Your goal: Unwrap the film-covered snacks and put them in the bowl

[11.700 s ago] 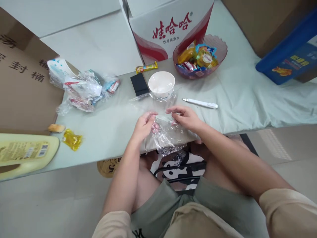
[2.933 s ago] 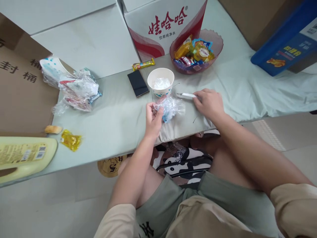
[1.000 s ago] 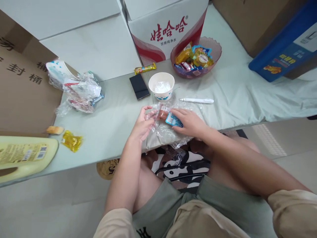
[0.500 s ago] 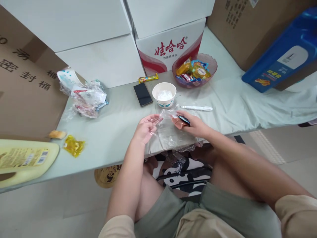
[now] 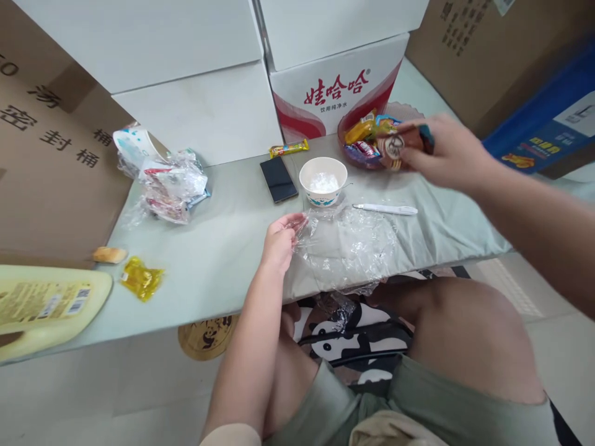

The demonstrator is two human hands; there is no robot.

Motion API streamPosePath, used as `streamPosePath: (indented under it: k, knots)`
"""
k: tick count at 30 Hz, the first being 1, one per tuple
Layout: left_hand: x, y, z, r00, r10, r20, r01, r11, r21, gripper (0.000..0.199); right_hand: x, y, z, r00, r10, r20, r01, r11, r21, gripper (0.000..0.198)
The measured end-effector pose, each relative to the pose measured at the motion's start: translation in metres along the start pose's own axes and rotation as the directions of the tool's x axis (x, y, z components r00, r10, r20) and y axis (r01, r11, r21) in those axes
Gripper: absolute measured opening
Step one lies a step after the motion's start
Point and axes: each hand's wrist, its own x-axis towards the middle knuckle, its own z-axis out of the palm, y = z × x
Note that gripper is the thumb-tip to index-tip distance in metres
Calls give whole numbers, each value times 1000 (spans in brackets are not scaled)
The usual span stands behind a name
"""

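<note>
My left hand [image 5: 282,240] pinches the edge of a clear plastic bag [image 5: 346,248], which lies crumpled across the table's front edge. My right hand [image 5: 444,152] is closed on a brown snack packet [image 5: 395,150] and holds it up at the front right of the pink glass bowl [image 5: 348,124]. Several colourful snack packets [image 5: 361,128] lie in that bowl, partly hidden behind the held packet. A white paper bowl [image 5: 323,179] stands just behind the plastic bag, with something white and clear inside. To its right lies a white knife-like tool [image 5: 385,209].
A black phone [image 5: 277,179] and a yellow snack packet [image 5: 289,148] lie behind the paper bowl. Wrapped packs [image 5: 170,189], a yellow pouch [image 5: 142,279] and a small bread [image 5: 110,254] are leftward. White boxes [image 5: 195,114] line the back; a blue jug [image 5: 539,142] stands right.
My right hand has moved away from the plastic bag, up and to the right, carrying the brown packet to the glass bowl. My left hand stays on the bag. The view has shifted slightly.
</note>
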Motion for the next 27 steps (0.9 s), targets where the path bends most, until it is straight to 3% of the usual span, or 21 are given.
streamPosePath:
  k: [2,4,8,14,19,23,27]
  knots:
    - [1,1,2,1000,-2,1,2,1000,-3,51,42,1,-2,971,61,232,-15,981,-196,3]
    - [3,0,3,1000,-5,3,5,1000,6,50,72,2,3,934,188,304,-99,954,-284,21]
    - [4,-2,2,1000,8,19,-8,999,38,50,94,6,10,914,335,230,-262,918,-299,41]
    - [5,-1,-1,999,15,38,-16,999,40,51,91,28,-14,903,430,9,-401,849,-344,12]
    - [5,-1,2,999,16,39,-17,999,42,51,96,40,-17,851,503,-151,-523,791,-316,3]
    - [6,-2,3,999,13,31,-15,999,45,49,111,46,-6,853,517,-78,-504,775,-381,23]
    - [8,-2,2,999,20,41,-23,997,73,49,118,60,4,875,479,74,-378,770,-515,39]
